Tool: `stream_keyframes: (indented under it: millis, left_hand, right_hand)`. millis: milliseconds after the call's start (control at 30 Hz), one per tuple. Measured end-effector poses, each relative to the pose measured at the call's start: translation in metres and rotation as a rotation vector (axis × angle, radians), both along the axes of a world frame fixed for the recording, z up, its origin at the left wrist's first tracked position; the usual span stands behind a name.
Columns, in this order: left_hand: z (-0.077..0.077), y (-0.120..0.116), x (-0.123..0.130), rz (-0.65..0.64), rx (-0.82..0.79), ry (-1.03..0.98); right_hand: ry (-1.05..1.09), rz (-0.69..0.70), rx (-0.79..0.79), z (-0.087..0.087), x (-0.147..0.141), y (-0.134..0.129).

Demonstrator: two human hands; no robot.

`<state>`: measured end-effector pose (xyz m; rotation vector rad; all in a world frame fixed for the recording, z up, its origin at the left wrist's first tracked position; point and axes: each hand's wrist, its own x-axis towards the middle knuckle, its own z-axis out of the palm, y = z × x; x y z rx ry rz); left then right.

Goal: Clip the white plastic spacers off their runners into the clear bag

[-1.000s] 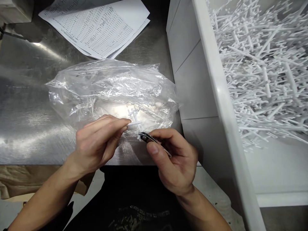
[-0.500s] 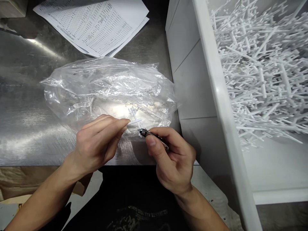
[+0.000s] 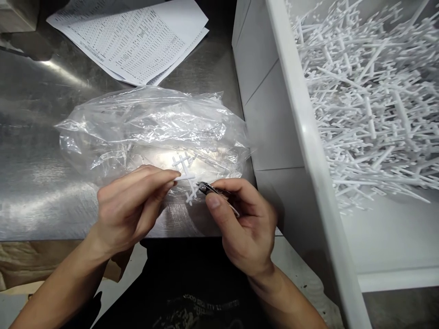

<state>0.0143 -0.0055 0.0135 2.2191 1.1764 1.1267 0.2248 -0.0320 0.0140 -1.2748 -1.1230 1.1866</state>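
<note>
White plastic sprue [image 3: 185, 178] is pinched by left hand [image 3: 132, 205]; metal clipper [image 3: 214, 194] is gripped in right hand [image 3: 245, 228], jaws at sprue's lower tip. Trimming step prob.; steady squeeze needed next.

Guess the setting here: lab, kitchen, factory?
Most likely a factory trimming bench. The left hand pinches a white plastic sprue, the right hand holds a metal clipper against it, and a white bin holds heaps of similar pieces over a steel worktop.

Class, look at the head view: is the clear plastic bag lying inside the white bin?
No, the clear plastic bag lies on the metal table, left of the white bin.
</note>
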Motion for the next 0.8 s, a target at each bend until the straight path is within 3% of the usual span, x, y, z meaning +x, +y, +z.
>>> stream_keyframes:
  millis: [300,633,800]
  left_hand:
    - [-0.009,0.001,-0.004,-0.059,0.082,-0.022]
    - [-0.006,0.003,0.002,-0.002,0.049,0.017]
    - [0.002,0.0,0.007,-0.084,0.147,-0.104]
  right_hand:
    - [-0.021,0.014,0.069,-0.004,0.0,-0.002]
    - [0.003,-0.066,0.083,-0.007,-0.004,-0.002]
    - [0.059,-0.119,0.096,-0.017,0.0,-0.003]
